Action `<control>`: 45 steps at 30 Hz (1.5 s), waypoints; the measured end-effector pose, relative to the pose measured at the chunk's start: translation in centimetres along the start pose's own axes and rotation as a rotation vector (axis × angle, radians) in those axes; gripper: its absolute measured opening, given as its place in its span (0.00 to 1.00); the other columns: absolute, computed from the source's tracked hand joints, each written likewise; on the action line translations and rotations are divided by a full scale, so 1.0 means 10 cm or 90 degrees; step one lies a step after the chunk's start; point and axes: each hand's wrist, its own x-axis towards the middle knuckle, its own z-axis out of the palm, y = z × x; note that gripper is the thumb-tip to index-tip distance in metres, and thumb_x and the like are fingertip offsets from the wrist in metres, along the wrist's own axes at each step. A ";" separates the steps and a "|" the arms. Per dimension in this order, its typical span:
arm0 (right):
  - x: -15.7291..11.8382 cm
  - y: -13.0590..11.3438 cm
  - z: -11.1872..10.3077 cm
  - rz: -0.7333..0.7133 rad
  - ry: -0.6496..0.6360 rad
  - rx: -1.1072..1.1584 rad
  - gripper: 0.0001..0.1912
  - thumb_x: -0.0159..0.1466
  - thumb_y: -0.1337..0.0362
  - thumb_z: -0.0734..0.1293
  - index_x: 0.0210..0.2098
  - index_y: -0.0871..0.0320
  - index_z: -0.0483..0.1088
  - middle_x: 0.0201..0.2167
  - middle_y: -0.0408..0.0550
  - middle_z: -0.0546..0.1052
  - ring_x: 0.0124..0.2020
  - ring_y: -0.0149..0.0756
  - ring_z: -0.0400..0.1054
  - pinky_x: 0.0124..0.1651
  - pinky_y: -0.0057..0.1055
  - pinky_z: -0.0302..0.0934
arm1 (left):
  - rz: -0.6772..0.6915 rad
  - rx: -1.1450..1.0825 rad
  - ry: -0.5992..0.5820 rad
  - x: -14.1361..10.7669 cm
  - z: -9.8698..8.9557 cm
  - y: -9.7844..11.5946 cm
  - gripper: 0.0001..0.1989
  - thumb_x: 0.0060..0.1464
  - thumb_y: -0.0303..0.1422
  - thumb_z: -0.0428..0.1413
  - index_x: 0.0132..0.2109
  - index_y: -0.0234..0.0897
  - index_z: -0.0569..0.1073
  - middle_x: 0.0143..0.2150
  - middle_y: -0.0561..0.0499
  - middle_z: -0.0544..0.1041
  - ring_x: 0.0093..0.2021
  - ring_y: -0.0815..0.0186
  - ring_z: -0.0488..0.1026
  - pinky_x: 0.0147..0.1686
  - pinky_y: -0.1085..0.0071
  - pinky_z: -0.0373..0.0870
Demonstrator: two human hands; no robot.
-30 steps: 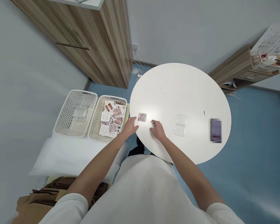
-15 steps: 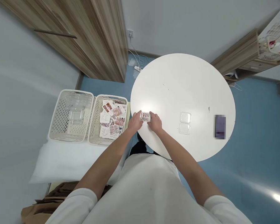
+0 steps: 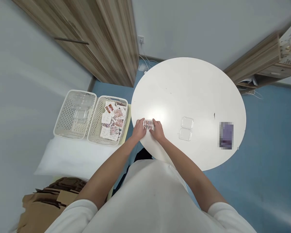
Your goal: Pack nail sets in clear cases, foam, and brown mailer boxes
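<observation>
A small card of press-on nails [image 3: 148, 124] is held at the left edge of the round white table [image 3: 189, 84]. My left hand [image 3: 139, 129] grips its left side, and my right hand [image 3: 158, 130] grips its right side, fingers closed on the edges. To the right on the tabletop lies an opened clear plastic case [image 3: 186, 128], its two halves one above the other. Left of the table, a white basket [image 3: 93, 139] holds many similar nail cards [image 3: 113, 130].
Another white basket [image 3: 57, 124] at the far left holds clear plastic cases [image 3: 81, 116]. A blurred purple object [image 3: 226, 135] lies near the table's right edge. Brown cardboard [image 3: 38, 212] is at the lower left. A wooden cabinet [image 3: 106, 42] stands behind the baskets.
The camera view has shifted and turned slightly. Both hands still hold the nail card, which now looks a little tilted up, with the fingers closer around its sides.
</observation>
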 end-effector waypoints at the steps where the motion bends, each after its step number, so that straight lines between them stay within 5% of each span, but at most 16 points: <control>1: -0.06 0.05 -0.05 -0.009 -0.003 0.018 0.36 0.53 0.69 0.62 0.59 0.55 0.46 0.46 0.51 0.60 0.49 0.41 0.56 0.50 0.38 0.55 | 0.005 -0.004 0.000 -0.06 0.04 0.05 0.30 0.45 0.24 0.51 0.57 0.35 0.55 0.46 0.42 0.62 0.43 0.59 0.66 0.41 0.64 0.65; 9: -0.70 0.67 -0.70 -0.056 0.035 0.054 0.37 0.54 0.68 0.61 0.60 0.51 0.42 0.45 0.51 0.59 0.50 0.43 0.56 0.50 0.43 0.57 | 0.117 -0.031 -0.043 -0.40 0.56 0.70 0.31 0.46 0.27 0.52 0.58 0.39 0.52 0.43 0.47 0.62 0.35 0.66 0.66 0.37 0.66 0.67; 18: -1.04 1.38 -1.25 0.000 0.065 0.012 0.35 0.52 0.64 0.66 0.57 0.52 0.51 0.46 0.51 0.61 0.50 0.45 0.55 0.49 0.45 0.57 | 0.194 0.004 -0.147 -0.31 1.05 1.23 0.32 0.43 0.32 0.57 0.56 0.42 0.57 0.44 0.47 0.63 0.42 0.61 0.66 0.39 0.65 0.67; 27: -0.85 1.58 -1.36 -0.016 0.038 -0.034 0.34 0.51 0.63 0.68 0.56 0.53 0.53 0.48 0.50 0.62 0.49 0.43 0.57 0.49 0.40 0.58 | 0.160 0.061 -0.152 -0.14 1.21 1.36 0.34 0.41 0.28 0.58 0.56 0.43 0.57 0.50 0.46 0.60 0.50 0.58 0.62 0.44 0.64 0.65; 45: -0.81 1.74 -1.26 -0.088 0.060 -0.084 0.34 0.54 0.59 0.64 0.58 0.56 0.50 0.48 0.54 0.63 0.47 0.45 0.60 0.45 0.40 0.59 | 0.175 0.064 -0.173 -0.16 1.30 1.24 0.35 0.48 0.28 0.53 0.61 0.43 0.48 0.44 0.46 0.61 0.44 0.60 0.63 0.40 0.64 0.65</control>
